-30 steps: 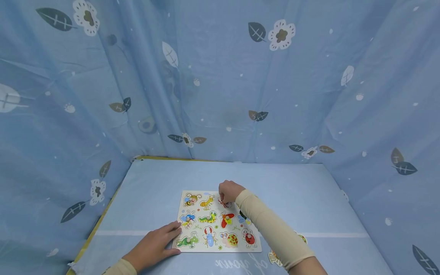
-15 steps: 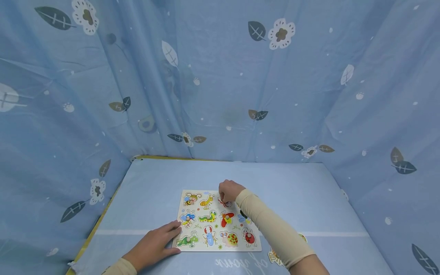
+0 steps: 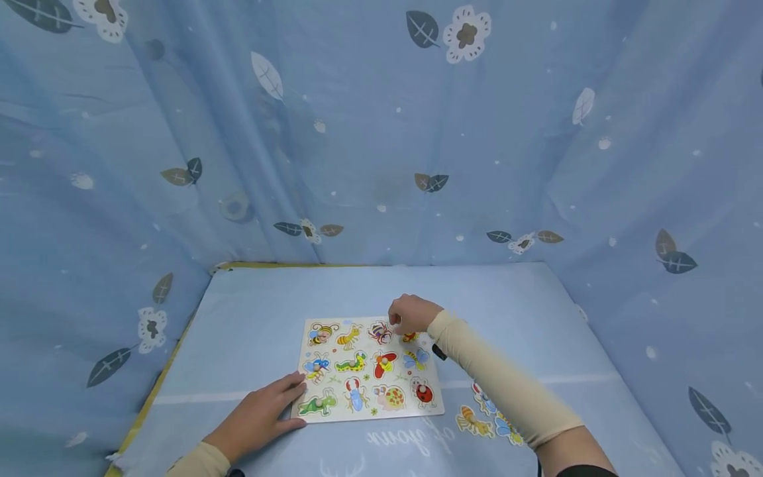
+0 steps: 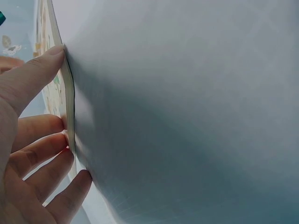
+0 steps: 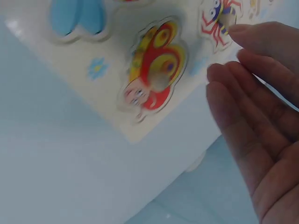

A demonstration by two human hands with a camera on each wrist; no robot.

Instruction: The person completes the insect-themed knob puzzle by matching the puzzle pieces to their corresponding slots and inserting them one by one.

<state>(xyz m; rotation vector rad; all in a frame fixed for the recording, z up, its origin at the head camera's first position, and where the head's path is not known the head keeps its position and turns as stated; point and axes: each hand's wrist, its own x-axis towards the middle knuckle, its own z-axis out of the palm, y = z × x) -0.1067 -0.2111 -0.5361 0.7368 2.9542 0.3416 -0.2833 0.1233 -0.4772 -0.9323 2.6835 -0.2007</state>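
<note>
A white peg puzzle board (image 3: pixel 411 415) lies on the table, with several colourful insect pieces in its recesses. My left hand (image 3: pixel 257 412) rests along the board's left edge; the left wrist view shows its thumb and fingers touching that edge without curling round it. Above the far right corner is my right hand (image 3: pixel 415 314), between the spider piece (image 3: pixel 380 332) and the red butterfly piece (image 5: pixel 176 52). In the right wrist view its fingers (image 5: pixel 233 116) are loosely bent, with nothing seen held; the thumb tip overlaps the spider's knob, and I cannot tell whether they touch.
Right of the board lie loose pieces: a yellow-orange insect (image 3: pixel 473 422), a red and blue piece (image 3: pixel 481 397), and a blue and yellow one (image 3: pixel 505 427), partly behind the right sleeve (image 3: pixel 507 391). Blue patterned curtains (image 3: pixel 381 132) enclose the table (image 3: pixel 334 285).
My right hand has shifted right from over the spider piece, which now shows fully. The head view has tilted slightly, bringing more loose pieces into sight. My left hand stays at the board's edge.
</note>
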